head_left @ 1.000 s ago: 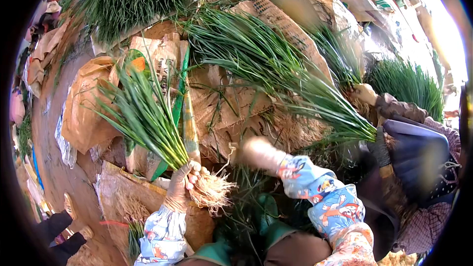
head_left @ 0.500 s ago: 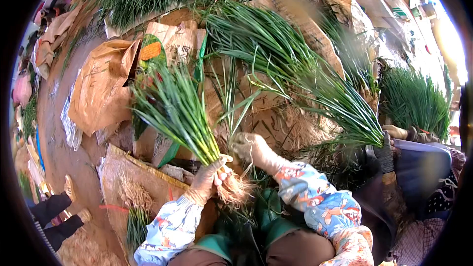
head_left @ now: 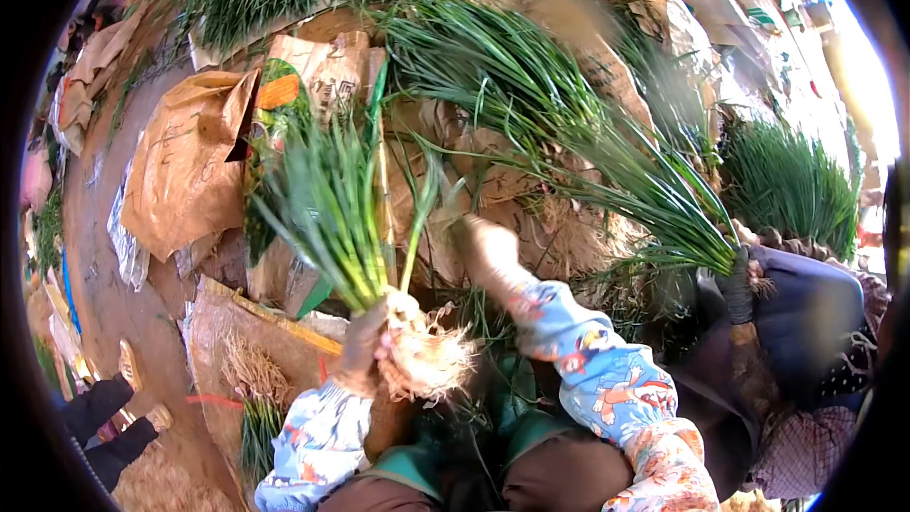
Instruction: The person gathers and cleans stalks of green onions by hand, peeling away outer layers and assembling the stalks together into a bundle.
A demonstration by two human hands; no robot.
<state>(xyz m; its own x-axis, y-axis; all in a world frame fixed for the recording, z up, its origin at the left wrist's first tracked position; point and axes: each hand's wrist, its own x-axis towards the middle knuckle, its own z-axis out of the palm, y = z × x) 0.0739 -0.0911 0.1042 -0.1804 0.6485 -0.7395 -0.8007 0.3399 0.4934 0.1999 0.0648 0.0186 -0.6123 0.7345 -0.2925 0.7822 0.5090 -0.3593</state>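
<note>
My left hand (head_left: 365, 346), in a pale glove, grips a bunch of green onions (head_left: 332, 199) just above its tangled roots (head_left: 431, 360), leaves fanning up and to the left. My right hand (head_left: 479, 242), also gloved and blurred, is raised right of the bunch and pinches a single green stalk (head_left: 417, 228) that sticks up beside the bunch. Both sleeves are patterned in light blue.
A big pile of green onions (head_left: 531, 95) lies on brown sacks (head_left: 185, 161) ahead. Another person's gloved hand (head_left: 735, 280) holds a bunch at the right. More greens (head_left: 791, 180) stand at far right. Someone's feet (head_left: 133, 389) show at lower left.
My left hand has shifted the bunch slightly left and turned it more upright. My right hand has risen from near the roots and pulls a stalk upward.
</note>
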